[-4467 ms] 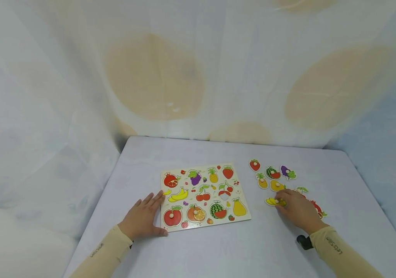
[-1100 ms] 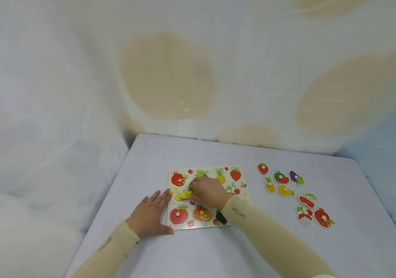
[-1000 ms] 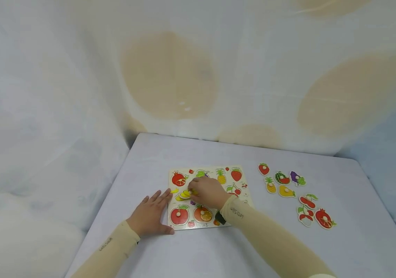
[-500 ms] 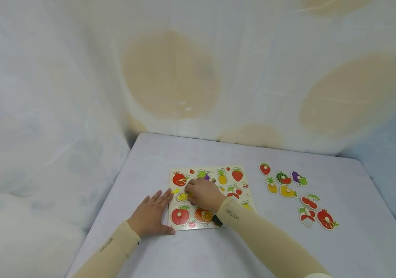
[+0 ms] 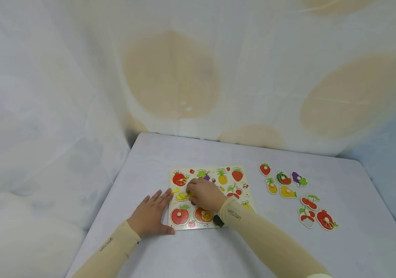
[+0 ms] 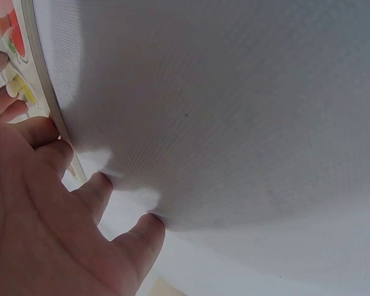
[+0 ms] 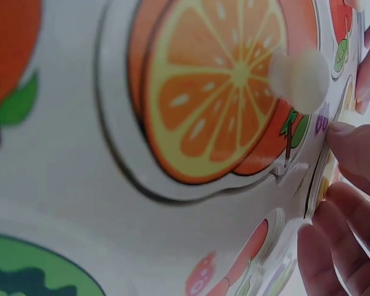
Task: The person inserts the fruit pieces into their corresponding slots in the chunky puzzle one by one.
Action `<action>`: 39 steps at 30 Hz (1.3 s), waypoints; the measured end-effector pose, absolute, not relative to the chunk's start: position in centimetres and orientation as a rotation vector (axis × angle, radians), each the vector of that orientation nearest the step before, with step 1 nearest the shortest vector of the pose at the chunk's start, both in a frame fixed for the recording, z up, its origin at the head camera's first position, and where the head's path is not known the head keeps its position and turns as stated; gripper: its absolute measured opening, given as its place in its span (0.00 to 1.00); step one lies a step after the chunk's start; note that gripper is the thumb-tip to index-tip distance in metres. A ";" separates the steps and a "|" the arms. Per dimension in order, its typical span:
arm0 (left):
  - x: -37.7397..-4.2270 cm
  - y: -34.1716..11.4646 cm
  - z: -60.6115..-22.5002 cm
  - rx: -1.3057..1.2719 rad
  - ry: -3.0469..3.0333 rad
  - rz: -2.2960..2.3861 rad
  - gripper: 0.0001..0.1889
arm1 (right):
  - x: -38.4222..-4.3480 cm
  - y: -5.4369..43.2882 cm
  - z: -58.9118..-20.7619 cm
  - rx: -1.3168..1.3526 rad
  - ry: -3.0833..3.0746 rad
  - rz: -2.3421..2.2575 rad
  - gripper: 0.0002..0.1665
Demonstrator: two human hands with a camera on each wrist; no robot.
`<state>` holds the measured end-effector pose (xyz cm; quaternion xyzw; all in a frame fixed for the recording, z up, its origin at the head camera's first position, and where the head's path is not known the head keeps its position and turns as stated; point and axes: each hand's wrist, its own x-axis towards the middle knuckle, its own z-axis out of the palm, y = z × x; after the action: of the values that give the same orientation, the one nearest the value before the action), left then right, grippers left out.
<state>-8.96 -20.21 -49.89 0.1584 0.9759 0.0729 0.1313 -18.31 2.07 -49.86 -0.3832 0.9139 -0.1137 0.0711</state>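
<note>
The fruit peg puzzle board [image 5: 231,222] lies on the table. My left hand [image 5: 151,214] rests with spread fingers at its left edge; in the left wrist view, fingertips touch the board's side and the white cloth. Over the board's left middle, my right hand [image 5: 205,193] pinches the banana piece [image 5: 181,197] at its printed banana spot; the fingers hide part of the piece. Below sit the apple piece [image 5: 180,215] and the orange piece [image 5: 203,215], both with knobs. The orange piece's white knob [image 7: 302,77] looks large in the right wrist view.
Loose pieces lie right of the board: strawberry [image 5: 264,169], pineapple [image 5: 271,186], watermelon [image 5: 283,178], grapes [image 5: 299,179], pear [image 5: 288,192], cherries [image 5: 310,201], a red-and-white fruit [image 5: 307,217] and pomegranate [image 5: 327,220]. A curtain [image 5: 205,77] hangs behind the table.
My right hand has carried the banana piece from the loose pieces leftward onto the board. In the last second it has shifted slightly over the banana spot. My left hand stays at the board's edge.
</note>
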 end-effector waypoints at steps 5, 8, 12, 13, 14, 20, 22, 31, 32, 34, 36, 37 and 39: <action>-9.0 -20.2 -50.0 0.467 2.836 0.206 0.63 | -18.3 2.3 -49.9 -1.157 2.757 -0.367 0.14; -9.0 -20.2 -50.1 0.473 2.842 0.206 0.63 | -18.3 2.3 -50.0 -1.147 2.758 -0.374 0.14; -9.1 -20.0 -49.9 0.474 2.839 0.210 0.62 | -18.3 2.4 -49.8 -1.116 2.747 -0.391 0.14; -9.1 -20.0 -49.9 0.471 2.837 0.212 0.62 | -18.2 2.5 -49.8 -1.108 2.747 -0.389 0.13; -9.1 -19.9 -49.8 0.469 2.836 0.214 0.62 | -18.2 2.5 -49.7 -1.101 2.747 -0.388 0.13; -9.3 -19.8 -49.9 0.466 2.836 0.213 0.63 | -18.1 2.6 -49.4 -1.083 2.744 -0.390 0.13; -9.3 -19.8 -50.0 0.469 2.837 0.212 0.63 | -18.1 2.6 -49.3 -1.082 2.738 -0.398 0.13; -9.2 -19.7 -49.9 0.462 2.823 0.225 0.62 | -18.2 3.2 -49.4 -1.070 2.706 -0.463 0.15; -9.2 -19.7 -49.8 0.459 2.822 0.229 0.62 | -18.2 3.4 -49.4 -1.066 2.708 -0.467 0.15; -9.1 -19.7 -49.8 0.448 2.816 0.222 0.62 | -18.2 3.9 -49.0 -1.060 2.716 -0.477 0.15; -9.0 -19.8 -49.8 0.437 2.816 0.230 0.62 | -18.1 4.4 -48.6 -1.049 2.723 -0.471 0.15; -9.0 -19.8 -49.8 0.432 2.816 0.236 0.62 | -18.1 4.8 -48.3 -1.043 2.729 -0.462 0.15; -9.0 -19.8 -49.8 0.422 2.818 0.239 0.62 | -17.9 5.5 -47.6 -1.016 2.731 -0.453 0.15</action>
<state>-8.97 -19.85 -49.78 0.1462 0.9757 0.0827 0.1404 -17.91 5.50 -47.64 -0.3430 0.9218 -0.1529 0.0959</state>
